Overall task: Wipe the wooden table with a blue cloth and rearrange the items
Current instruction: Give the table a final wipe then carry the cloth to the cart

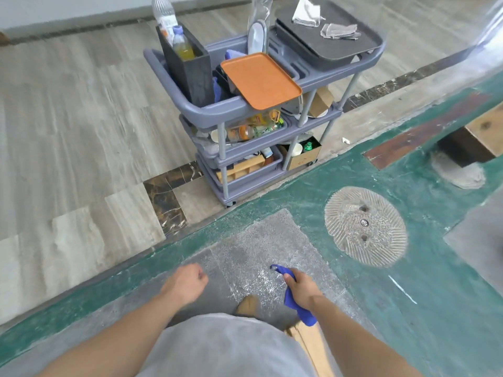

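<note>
My right hand (303,288) is closed around a blue cloth (292,300), which hangs out above and below the fist. My left hand (187,281) is a loose fist with nothing in it, held over the grey floor patch. Both hands are low in the head view, above the floor. A wooden surface (487,129) shows at the far right edge, and a strip of light wood (310,346) lies beside my right forearm. A grey three-tier cart (190,104) stands ahead of me, carrying an orange tray (261,80) and a dark tray (326,34) with two pale rags.
The cart's top tier also holds a black bin (190,69) with bottles; lower tiers hold bottles, cups and boxes. A round ribbed stone disc (366,227) is set in the green floor to my right. Pale tiled floor spreads to the left.
</note>
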`<state>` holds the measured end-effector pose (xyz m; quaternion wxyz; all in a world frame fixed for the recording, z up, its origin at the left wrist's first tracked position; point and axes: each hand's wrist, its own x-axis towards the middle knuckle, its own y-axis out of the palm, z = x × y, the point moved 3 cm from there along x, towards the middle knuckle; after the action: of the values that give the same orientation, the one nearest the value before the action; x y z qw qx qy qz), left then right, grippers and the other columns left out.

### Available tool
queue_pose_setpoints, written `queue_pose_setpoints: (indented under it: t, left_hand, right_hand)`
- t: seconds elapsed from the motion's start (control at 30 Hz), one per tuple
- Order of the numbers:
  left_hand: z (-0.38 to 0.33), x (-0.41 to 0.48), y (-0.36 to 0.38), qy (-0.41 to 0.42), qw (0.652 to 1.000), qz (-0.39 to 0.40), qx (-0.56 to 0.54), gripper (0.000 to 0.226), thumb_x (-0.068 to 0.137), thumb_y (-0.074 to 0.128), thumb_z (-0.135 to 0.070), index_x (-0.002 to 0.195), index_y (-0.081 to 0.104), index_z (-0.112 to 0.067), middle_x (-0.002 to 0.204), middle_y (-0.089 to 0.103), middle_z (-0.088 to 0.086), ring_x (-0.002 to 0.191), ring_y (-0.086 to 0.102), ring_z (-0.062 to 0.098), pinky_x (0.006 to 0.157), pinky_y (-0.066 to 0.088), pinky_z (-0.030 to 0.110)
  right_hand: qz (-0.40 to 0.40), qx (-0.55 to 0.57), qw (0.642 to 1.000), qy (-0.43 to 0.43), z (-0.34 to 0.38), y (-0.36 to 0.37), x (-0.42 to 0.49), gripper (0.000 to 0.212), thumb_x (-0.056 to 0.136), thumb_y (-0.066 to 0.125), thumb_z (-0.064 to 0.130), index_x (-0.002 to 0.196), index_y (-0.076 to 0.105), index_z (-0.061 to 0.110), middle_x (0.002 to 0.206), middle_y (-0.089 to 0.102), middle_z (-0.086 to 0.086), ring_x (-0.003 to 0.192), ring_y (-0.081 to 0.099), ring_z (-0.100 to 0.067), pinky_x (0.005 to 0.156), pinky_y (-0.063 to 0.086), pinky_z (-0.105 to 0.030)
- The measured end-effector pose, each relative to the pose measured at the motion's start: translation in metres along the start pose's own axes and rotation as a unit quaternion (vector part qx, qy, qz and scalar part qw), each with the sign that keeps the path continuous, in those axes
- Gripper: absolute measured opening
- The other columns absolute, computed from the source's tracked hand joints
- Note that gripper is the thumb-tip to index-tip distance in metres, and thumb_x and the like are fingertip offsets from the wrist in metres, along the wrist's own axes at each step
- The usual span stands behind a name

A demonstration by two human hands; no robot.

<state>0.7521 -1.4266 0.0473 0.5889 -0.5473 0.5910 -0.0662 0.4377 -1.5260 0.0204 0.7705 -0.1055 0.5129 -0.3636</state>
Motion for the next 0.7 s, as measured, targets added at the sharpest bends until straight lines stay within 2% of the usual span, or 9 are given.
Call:
queue_pose_setpoints:
  t: [0.13,0.27,0.4,0.5,0.6,0.7]
  left_hand:
    - [-0.015,0.037,-0.032,-0.015,1.000,-0.015,-0.002,0.020,0.102,0.051,-0.032,0.092,0.065,-0.023,0.092,0.070,-0.005,0.083,0.066,0.013,0.082,0.057,0.037]
    - [-0.023,0.078,-0.055,-0.039,0.999,-0.019,0.001,0.021,0.103,0.050,-0.034,0.100,0.067,-0.023,0.100,0.071,-0.004,0.089,0.068,0.015,0.084,0.056,0.035]
    - [-0.035,0.125,-0.076,-0.055,0.998,-0.008,-0.002,0.021,0.102,0.049,-0.033,0.092,0.065,-0.023,0.095,0.071,-0.005,0.084,0.067,0.012,0.083,0.057,0.036]
    - [-0.057,0.166,-0.099,-0.057,0.998,-0.023,-0.017,0.021,0.101,0.049,-0.033,0.089,0.063,-0.024,0.089,0.069,-0.006,0.080,0.065,0.010,0.080,0.057,0.036]
    - [-0.093,0.207,-0.131,-0.042,0.997,-0.055,-0.043,0.019,0.102,0.048,-0.034,0.094,0.064,-0.025,0.094,0.071,-0.004,0.080,0.065,0.011,0.077,0.055,0.034]
    - [-0.134,0.239,-0.167,-0.018,0.990,-0.113,-0.087,0.024,0.103,0.050,-0.033,0.112,0.068,-0.021,0.108,0.071,0.002,0.088,0.067,0.018,0.081,0.053,0.035]
  right_hand:
    - [0.008,0.011,0.999,-0.044,0.053,-0.040,0.042,0.034,0.112,0.042,0.031,0.136,0.058,0.013,0.123,0.068,-0.014,0.115,0.064,-0.032,0.092,0.044,-0.035]
    - [0.020,0.007,0.996,-0.084,0.103,-0.077,0.081,0.040,0.112,0.040,0.036,0.144,0.054,0.016,0.131,0.065,-0.012,0.119,0.061,-0.033,0.100,0.046,-0.039]
    - [0.018,0.006,0.994,-0.112,0.140,-0.113,0.121,0.043,0.112,0.042,0.033,0.150,0.050,0.014,0.147,0.056,-0.010,0.133,0.055,-0.031,0.110,0.040,-0.036]
    - [0.018,-0.010,0.993,-0.119,0.156,-0.145,0.153,0.043,0.112,0.041,0.033,0.149,0.050,0.013,0.146,0.056,-0.010,0.130,0.056,-0.030,0.108,0.042,-0.036]
    - [0.005,-0.012,0.993,-0.115,0.168,-0.187,0.183,0.042,0.112,0.040,0.034,0.148,0.051,0.014,0.143,0.058,-0.008,0.128,0.056,-0.028,0.107,0.042,-0.036]
    - [-0.027,-0.009,0.992,-0.127,0.185,-0.232,0.202,0.040,0.113,0.040,0.031,0.147,0.052,0.016,0.146,0.057,-0.005,0.132,0.054,-0.024,0.106,0.039,-0.031]
